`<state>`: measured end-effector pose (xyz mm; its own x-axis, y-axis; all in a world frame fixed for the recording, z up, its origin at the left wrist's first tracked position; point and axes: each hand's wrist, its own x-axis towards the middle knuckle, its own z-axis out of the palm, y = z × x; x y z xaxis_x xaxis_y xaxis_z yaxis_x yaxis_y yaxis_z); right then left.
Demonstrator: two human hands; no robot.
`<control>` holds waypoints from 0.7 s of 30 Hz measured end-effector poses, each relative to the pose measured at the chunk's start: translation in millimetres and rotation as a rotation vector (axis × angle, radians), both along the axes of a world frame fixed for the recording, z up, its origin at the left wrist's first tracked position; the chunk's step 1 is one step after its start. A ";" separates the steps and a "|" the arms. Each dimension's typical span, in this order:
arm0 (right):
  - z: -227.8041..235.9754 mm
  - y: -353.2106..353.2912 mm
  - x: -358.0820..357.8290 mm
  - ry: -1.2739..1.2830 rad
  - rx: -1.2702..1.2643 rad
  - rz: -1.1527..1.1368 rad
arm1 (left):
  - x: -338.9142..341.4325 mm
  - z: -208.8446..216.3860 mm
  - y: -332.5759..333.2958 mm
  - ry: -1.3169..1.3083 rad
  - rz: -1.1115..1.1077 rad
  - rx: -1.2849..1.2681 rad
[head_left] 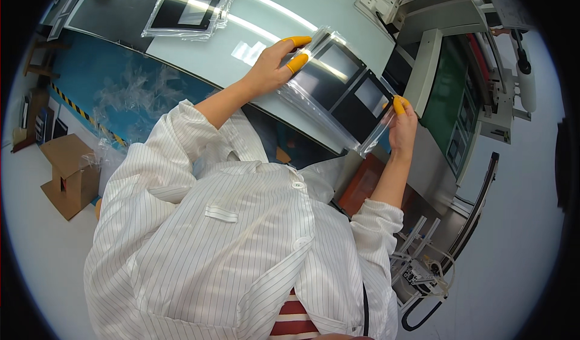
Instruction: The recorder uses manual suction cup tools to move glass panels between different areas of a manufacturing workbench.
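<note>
One sleeved panel stack [349, 95]: gripped two-handed
Left hand [272, 67]: clamped, ten o'clock edge
Right hand [403, 128]: clamped, four o'clock edge
Second stack [184, 15]: on tabletop [338, 7], farther toward ten o'clock

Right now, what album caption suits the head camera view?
Left hand and right hand in yellow finger covers hold a black-framed, plastic-covered stack at a pale table.

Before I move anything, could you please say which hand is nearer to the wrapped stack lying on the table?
Left. The left hand appears below and right of the wrapped stack; the right hand is farther right, at the right end of the held panels.
</note>
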<state>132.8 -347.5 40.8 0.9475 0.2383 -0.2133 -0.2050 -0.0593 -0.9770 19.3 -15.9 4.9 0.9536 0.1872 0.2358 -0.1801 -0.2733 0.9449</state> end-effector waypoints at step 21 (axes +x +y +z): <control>-13.4 -16.4 2.7 -0.607 -0.690 -0.495 | 5.8 -8.1 -6.3 -0.071 -0.042 0.207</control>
